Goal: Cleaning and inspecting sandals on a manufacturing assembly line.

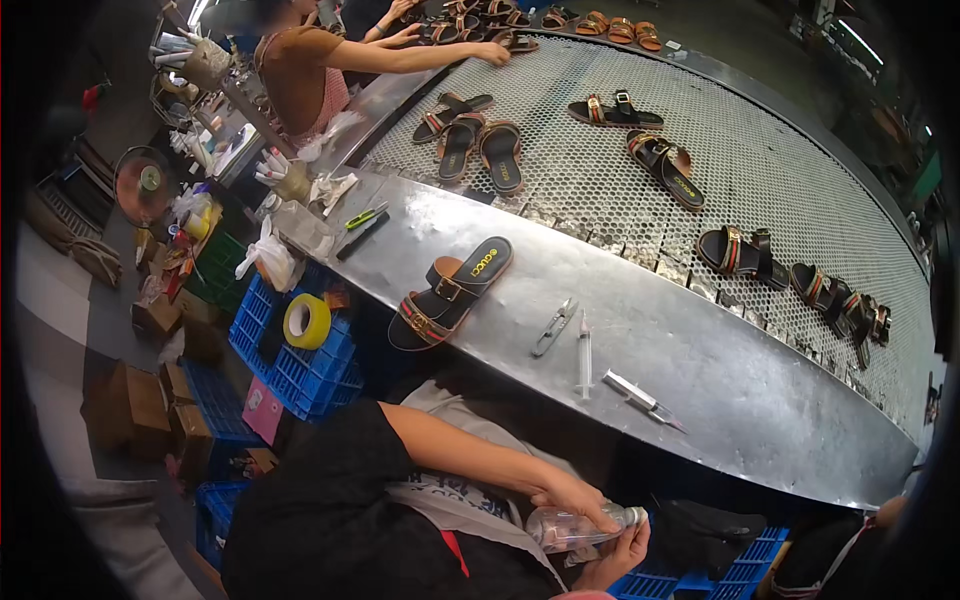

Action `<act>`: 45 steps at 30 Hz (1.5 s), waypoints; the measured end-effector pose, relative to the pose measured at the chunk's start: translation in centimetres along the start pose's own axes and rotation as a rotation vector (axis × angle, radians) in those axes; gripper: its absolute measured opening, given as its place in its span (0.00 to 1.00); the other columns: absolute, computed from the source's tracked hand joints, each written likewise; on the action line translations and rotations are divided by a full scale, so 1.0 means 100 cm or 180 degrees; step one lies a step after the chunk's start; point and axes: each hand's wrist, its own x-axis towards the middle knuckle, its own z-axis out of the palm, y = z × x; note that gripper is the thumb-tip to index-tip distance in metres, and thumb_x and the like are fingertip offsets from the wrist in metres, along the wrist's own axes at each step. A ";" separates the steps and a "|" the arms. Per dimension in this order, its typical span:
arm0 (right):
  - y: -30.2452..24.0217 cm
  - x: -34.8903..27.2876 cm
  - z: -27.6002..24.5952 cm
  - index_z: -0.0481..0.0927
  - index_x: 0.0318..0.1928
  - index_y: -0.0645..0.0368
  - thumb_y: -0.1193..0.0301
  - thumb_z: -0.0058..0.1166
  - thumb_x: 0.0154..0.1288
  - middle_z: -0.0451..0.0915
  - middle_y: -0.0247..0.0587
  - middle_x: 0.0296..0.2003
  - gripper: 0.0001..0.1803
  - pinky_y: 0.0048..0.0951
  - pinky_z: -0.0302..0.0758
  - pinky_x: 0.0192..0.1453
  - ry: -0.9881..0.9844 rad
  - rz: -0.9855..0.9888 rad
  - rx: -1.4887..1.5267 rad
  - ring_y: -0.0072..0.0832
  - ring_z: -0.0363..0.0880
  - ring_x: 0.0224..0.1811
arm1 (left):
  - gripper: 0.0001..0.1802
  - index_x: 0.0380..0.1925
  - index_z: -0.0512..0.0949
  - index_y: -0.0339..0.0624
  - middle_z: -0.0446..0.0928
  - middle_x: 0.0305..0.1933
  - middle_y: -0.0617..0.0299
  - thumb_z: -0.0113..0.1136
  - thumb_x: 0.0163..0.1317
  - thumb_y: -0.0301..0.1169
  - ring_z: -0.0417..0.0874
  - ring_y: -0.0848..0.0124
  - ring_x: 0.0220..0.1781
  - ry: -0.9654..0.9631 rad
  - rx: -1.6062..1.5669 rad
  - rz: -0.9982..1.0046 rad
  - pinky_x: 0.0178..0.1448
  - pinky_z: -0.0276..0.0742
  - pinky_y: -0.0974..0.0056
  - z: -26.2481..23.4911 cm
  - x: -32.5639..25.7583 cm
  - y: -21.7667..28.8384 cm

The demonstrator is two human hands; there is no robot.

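Note:
Close to my body, below the front edge of the metal worktop [640, 345], I hold a clear bottle [560, 531] in both hands. My left hand [582, 499] is closed around its upper side. My right hand [622, 556] grips its whitish end from below, fingers bent around it. What is inside the bottle is hard to make out. On the worktop nearest my hands lie a syringe [640, 396], a second, upright-lying syringe [584, 358] and small thread snips [554, 327]. A black sandal with two buckled straps [455, 290] lies farther left on the metal.
Several sandals [665, 170] lie on a perforated conveyor [600, 150] beyond the worktop. A green-handled cutter [366, 216] and a black tool [363, 236] are at its left. Blue crates [320, 375] holding yellow tape [307, 321] stand left. A co-worker's arm [410, 55] reaches over the conveyor.

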 end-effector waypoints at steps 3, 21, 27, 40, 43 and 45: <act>-0.005 -0.004 -0.001 0.76 0.62 0.65 0.71 0.54 0.79 0.84 0.40 0.48 0.17 0.25 0.83 0.52 0.0130 0.0114 0.0005 0.26 0.85 0.47 | 0.33 0.57 0.71 0.40 0.80 0.38 0.55 0.66 0.68 0.55 0.86 0.64 0.29 -0.0178 -0.0042 -0.0472 0.29 0.86 0.61 0.002 -0.002 0.006; -0.035 0.021 0.034 0.77 0.59 0.62 0.72 0.57 0.76 0.70 0.21 0.24 0.15 0.15 0.49 0.20 0.0165 -0.0004 0.0045 0.06 0.55 0.17 | 0.38 0.63 0.68 0.39 0.81 0.55 0.46 0.73 0.56 0.42 0.83 0.50 0.57 0.0571 0.2948 0.2303 0.60 0.77 0.55 0.036 -0.081 0.126; 0.044 0.042 -0.020 0.83 0.52 0.63 0.74 0.57 0.72 0.80 0.27 0.34 0.12 0.19 0.69 0.41 0.0132 0.0046 -0.1297 0.16 0.73 0.35 | 0.40 0.66 0.67 0.40 0.76 0.60 0.46 0.74 0.56 0.40 0.78 0.52 0.65 0.1360 0.3165 0.3151 0.68 0.72 0.56 0.014 -0.088 0.176; 0.116 0.094 -0.104 0.75 0.47 0.49 0.76 0.54 0.63 0.75 0.29 0.28 0.13 0.19 0.55 0.17 0.0568 0.1714 -0.1129 0.15 0.62 0.17 | 0.44 0.69 0.64 0.40 0.73 0.64 0.46 0.74 0.55 0.40 0.74 0.52 0.68 0.1688 0.2832 0.2888 0.72 0.69 0.55 -0.061 -0.042 0.192; 0.125 0.106 -0.138 0.79 0.47 0.53 0.76 0.54 0.63 0.77 0.33 0.29 0.12 0.25 0.66 0.23 -0.0384 0.1623 0.0085 0.21 0.71 0.24 | 0.50 0.74 0.59 0.39 0.65 0.72 0.42 0.74 0.55 0.41 0.67 0.48 0.74 0.2134 0.3523 0.3332 0.78 0.63 0.53 -0.071 -0.041 0.181; 0.128 0.109 -0.150 0.79 0.47 0.53 0.76 0.54 0.63 0.78 0.34 0.30 0.12 0.26 0.66 0.24 -0.0388 0.1577 -0.0046 0.22 0.72 0.25 | 0.55 0.78 0.53 0.39 0.56 0.77 0.40 0.74 0.56 0.41 0.59 0.45 0.79 0.2275 0.3676 0.3578 0.82 0.57 0.51 -0.066 -0.054 0.174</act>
